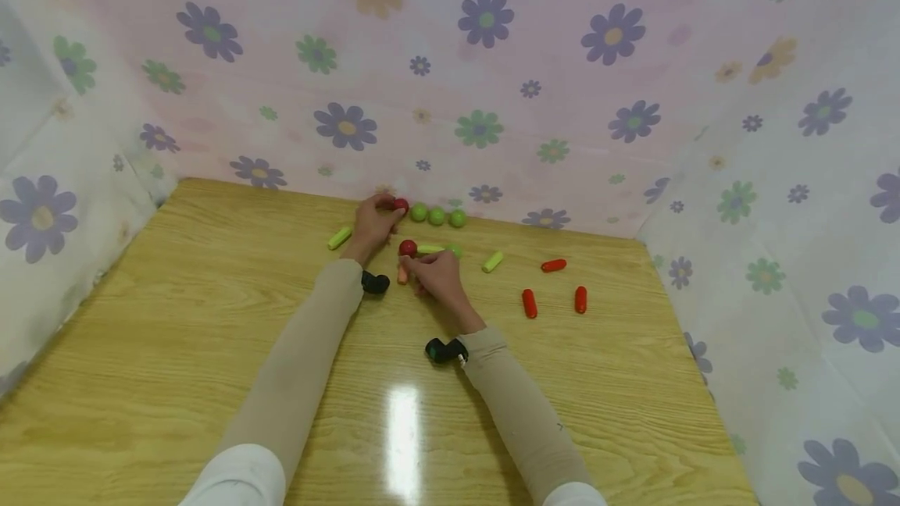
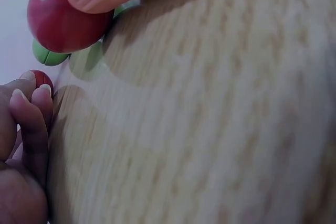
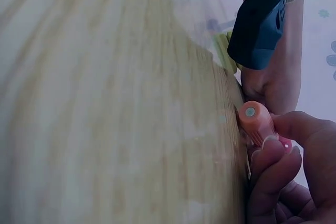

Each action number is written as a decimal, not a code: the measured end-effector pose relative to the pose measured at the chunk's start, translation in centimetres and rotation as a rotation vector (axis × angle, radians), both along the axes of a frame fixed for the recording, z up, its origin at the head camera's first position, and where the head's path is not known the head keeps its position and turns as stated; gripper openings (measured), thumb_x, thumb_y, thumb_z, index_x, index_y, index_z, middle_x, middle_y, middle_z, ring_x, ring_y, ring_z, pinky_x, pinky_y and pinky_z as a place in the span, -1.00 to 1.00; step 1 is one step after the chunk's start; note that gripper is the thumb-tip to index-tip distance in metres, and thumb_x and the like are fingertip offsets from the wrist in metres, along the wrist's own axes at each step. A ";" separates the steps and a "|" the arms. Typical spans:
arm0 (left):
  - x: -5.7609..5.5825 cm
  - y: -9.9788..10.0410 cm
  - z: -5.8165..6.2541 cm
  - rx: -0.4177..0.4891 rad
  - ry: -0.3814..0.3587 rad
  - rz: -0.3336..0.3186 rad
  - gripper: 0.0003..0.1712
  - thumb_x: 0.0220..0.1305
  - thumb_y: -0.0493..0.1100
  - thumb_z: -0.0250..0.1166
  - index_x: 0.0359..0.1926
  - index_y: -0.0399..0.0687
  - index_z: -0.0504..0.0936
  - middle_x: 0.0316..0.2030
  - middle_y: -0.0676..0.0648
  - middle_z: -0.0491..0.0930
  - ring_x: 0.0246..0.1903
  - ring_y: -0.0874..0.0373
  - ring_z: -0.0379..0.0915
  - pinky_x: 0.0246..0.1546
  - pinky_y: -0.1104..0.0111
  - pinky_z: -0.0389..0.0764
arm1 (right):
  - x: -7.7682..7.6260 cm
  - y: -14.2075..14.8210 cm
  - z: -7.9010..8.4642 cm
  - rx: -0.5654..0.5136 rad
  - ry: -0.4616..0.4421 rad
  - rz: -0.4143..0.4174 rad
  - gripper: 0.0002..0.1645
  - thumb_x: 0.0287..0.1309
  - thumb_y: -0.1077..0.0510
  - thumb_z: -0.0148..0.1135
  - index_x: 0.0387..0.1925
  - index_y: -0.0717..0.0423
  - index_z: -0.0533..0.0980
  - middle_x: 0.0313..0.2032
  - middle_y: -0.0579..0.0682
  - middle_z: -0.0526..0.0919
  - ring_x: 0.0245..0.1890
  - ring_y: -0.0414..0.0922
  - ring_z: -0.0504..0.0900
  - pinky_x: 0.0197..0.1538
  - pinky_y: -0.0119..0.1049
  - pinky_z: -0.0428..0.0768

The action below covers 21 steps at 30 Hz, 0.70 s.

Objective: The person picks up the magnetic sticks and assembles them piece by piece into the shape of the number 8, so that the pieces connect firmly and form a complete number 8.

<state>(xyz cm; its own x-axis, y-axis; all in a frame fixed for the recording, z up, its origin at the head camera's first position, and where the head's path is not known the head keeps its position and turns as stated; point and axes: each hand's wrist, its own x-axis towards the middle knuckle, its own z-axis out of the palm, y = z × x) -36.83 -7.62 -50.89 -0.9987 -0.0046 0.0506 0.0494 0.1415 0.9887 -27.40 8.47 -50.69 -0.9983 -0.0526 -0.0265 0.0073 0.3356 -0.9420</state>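
At the back of the table my left hand (image 1: 374, 223) pinches a red ball (image 1: 401, 204) between thumb and fingers; the left wrist view shows this red ball (image 2: 43, 79) at the fingertips. Closer in, my right hand (image 1: 439, 276) pinches an orange ribbed stick (image 1: 403, 276), its fingertips right where the stick meets a second red ball (image 1: 408, 248). A silver disc marks the near end of the orange stick (image 3: 256, 121) in the right wrist view. From that second ball a yellow-green stick (image 1: 429, 249) runs right to a green ball (image 1: 455, 251), partly behind the right hand.
Three green balls (image 1: 437, 216) line the back edge, right of the left hand. One yellow-green stick (image 1: 341, 237) lies left, another yellow-green stick (image 1: 493, 261) right. Three red sticks (image 1: 530, 303) lie further right. Flowered cloth (image 1: 422, 100) walls the back and sides.
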 end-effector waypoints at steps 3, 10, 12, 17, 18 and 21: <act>0.2 -0.2 0.0 -0.008 -0.004 -0.005 -0.58 0.45 -0.20 0.28 0.25 -0.25 0.50 0.08 -0.25 0.57 -0.59 0.21 0.48 -0.67 0.48 0.46 | 0.1 -0.1 0.0 -0.006 -0.008 0.004 -0.49 0.23 -0.03 0.43 -0.73 0.17 0.61 -0.86 -0.11 0.41 -0.86 -0.23 0.42 -0.67 -0.39 0.42; 1.1 -0.5 -0.2 0.097 0.027 -0.022 -0.57 0.45 -0.26 0.27 0.24 -0.35 0.47 0.03 -0.28 0.53 -0.61 0.26 0.43 -0.60 0.51 0.50 | 0.1 0.0 0.3 -0.004 -0.031 0.005 -0.45 0.18 -0.04 0.41 -0.81 0.12 0.53 -0.87 -0.10 0.42 -0.84 -0.20 0.45 -0.65 -0.36 0.46; 1.6 -0.7 -0.1 0.117 0.039 -0.042 -0.56 0.45 -0.26 0.27 0.25 -0.37 0.46 0.03 -0.31 0.54 -0.61 0.24 0.44 -0.58 0.50 0.52 | 0.1 0.1 0.5 -0.001 -0.050 -0.003 -0.45 0.16 -0.06 0.41 -0.81 0.11 0.52 -0.87 -0.10 0.42 -0.83 -0.19 0.44 -0.64 -0.37 0.45; 3.5 -1.4 0.8 0.171 0.056 -0.106 -0.54 0.47 -0.33 0.21 0.31 -0.42 0.42 0.01 -0.48 0.55 -0.55 0.09 0.49 -0.53 0.39 0.57 | 0.0 0.3 0.9 -0.004 -0.099 0.003 -0.49 0.18 -0.08 0.38 -0.77 0.08 0.56 -0.81 -0.09 0.49 -0.78 -0.21 0.48 -0.61 -0.39 0.46; 3.8 -1.5 1.0 0.176 0.054 -0.118 -0.53 0.48 -0.34 0.19 0.32 -0.43 0.41 0.00 -0.48 0.54 -0.54 0.06 0.50 -0.52 0.37 0.58 | 0.0 0.4 0.9 -0.008 -0.106 0.008 -0.51 0.19 -0.07 0.37 -0.76 0.09 0.58 -0.79 -0.08 0.52 -0.77 -0.21 0.50 -0.60 -0.39 0.47; 4.9 -1.7 1.5 0.175 0.033 -0.144 -0.51 0.49 -0.33 0.17 0.35 -0.44 0.37 -0.01 -0.40 0.52 -0.49 0.03 0.51 -0.48 0.34 0.60 | 0.0 0.5 1.0 -0.014 -0.114 0.010 -0.55 0.21 -0.06 0.35 -0.68 0.12 0.66 -0.73 -0.07 0.59 -0.75 -0.22 0.53 -0.57 -0.39 0.52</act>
<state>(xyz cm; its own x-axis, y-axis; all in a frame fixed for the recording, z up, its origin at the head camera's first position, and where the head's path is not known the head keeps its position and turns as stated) -31.91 -9.30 -49.37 -0.9876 0.1260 0.0938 0.0890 -0.0433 0.9951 -27.40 8.97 -49.69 -0.9882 -0.0640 -0.1390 0.1113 0.3227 -0.9399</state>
